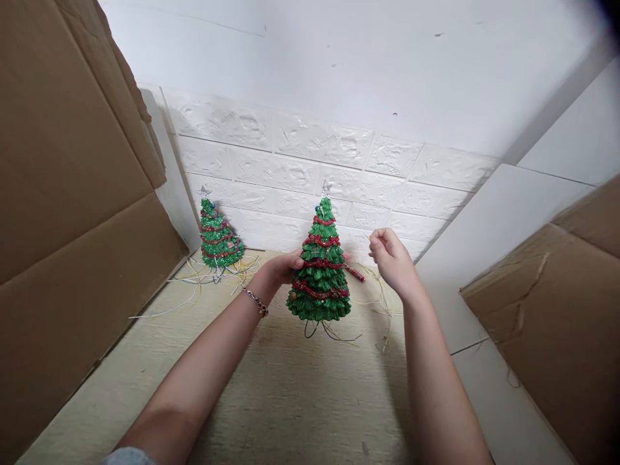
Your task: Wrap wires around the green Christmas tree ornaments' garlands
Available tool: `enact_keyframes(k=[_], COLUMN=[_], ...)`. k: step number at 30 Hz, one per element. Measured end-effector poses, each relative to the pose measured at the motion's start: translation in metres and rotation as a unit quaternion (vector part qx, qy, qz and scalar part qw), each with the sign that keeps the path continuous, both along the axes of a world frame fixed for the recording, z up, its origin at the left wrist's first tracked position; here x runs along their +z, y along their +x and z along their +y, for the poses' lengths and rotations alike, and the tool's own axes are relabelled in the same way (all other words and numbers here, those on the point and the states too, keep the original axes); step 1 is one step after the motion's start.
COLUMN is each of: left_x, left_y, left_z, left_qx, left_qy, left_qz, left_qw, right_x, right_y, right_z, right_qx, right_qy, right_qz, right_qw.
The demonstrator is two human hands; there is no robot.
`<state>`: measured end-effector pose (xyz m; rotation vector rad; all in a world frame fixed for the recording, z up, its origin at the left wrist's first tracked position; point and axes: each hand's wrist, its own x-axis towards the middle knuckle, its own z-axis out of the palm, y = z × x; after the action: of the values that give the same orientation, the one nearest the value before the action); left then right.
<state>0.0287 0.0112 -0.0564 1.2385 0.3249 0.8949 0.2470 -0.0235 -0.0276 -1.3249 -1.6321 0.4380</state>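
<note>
A small green Christmas tree (320, 271) stands tilted in front of me, with red garlands and a silver star on top. My left hand (285, 266) is closed around its left side, the thumb in front and the other fingers hidden behind it. Dark and yellow wires (322, 330) stick out under its base. To the right of the tree, my right hand (387, 255) is raised in a pinch. From its fingertips pokes a thin yellowish wire-like tip (367, 237); the rest is hidden. A red patterned tube (356, 274) lies just behind the tree.
A second, similar Christmas tree (220, 239) stands at the back left among white and yellow wires (194, 284). Loose pale wires (382, 303) lie right of the held tree. Cardboard (87, 213) walls the left side, and more cardboard (557, 290) the right. Behind is a white brick-pattern wall (300, 171).
</note>
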Motion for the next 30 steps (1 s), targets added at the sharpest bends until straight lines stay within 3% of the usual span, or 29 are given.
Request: enact_keyframes(k=[3, 6, 13, 17, 24, 30], left_x=[0.001, 0.002, 0.012, 0.012, 0.014, 0.022], left_y=[0.0, 0.001, 0.011, 0.017, 0.01, -0.01], left_z=[0.0, 0.003, 0.001, -0.002, 0.003, 0.017], left_qx=[-0.052, -0.065, -0.082, -0.083, 0.02, 0.194], left_qy=[0.007, 0.035, 0.092, 0.084, 0.045, -0.064], left_qz=[0.036, 0.053, 0.079, 0.069, 0.019, -0.068], left_qw=[0.998, 0.996, 0.989, 0.991, 0.999, 0.977], right_x=[0.001, -0.004, -0.014, -0.015, -0.014, -0.012], right_y=[-0.025, -0.039, -0.029, -0.024, -0.007, 0.016], right_z=[-0.009, -0.009, 0.006, 0.009, 0.01, 0.009], right_qx=[0.076, 0.1, 0.101, 0.102, 0.143, 0.157], right_qy=[0.019, -0.002, -0.083, -0.126, -0.175, -0.197], right_qz=[0.039, 0.063, 0.188, 0.187, 0.075, 0.035], right_qw=[0.996, 0.993, 0.973, 0.969, 0.971, 0.967])
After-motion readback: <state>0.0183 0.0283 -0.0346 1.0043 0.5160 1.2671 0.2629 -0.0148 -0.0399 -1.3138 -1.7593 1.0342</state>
